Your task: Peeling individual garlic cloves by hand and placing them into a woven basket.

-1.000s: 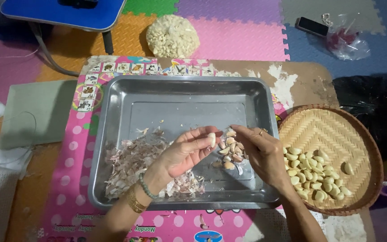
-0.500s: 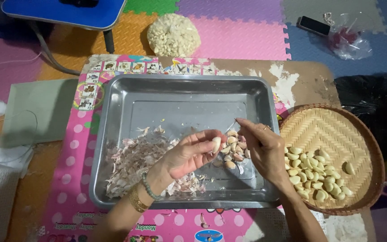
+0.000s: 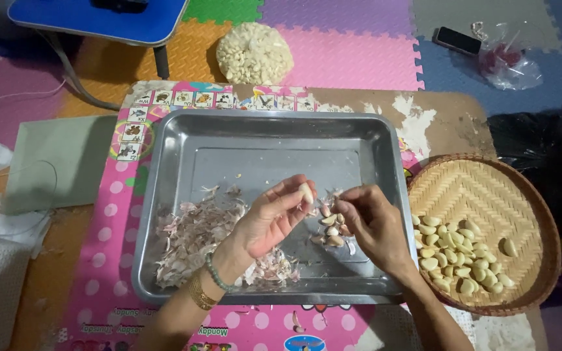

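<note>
your left hand [image 3: 271, 218] pinches one garlic clove [image 3: 305, 192] at its fingertips; your right hand [image 3: 373, 224], seemingly empty and curled, hovers beside roughly six cloves [image 3: 330, 229] near the tray's [image 3: 261, 133] front edge.

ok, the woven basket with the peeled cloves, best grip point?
Grip the woven basket by its raised rim at the bare far side, coming from above. The peeled garlic cloves crowd the near-left part, and the metal tray sits close against its left edge.

One metal tray [image 3: 177, 169], one woven basket [image 3: 489, 188], two hands, one bag of garlic [image 3: 254, 53].
</note>
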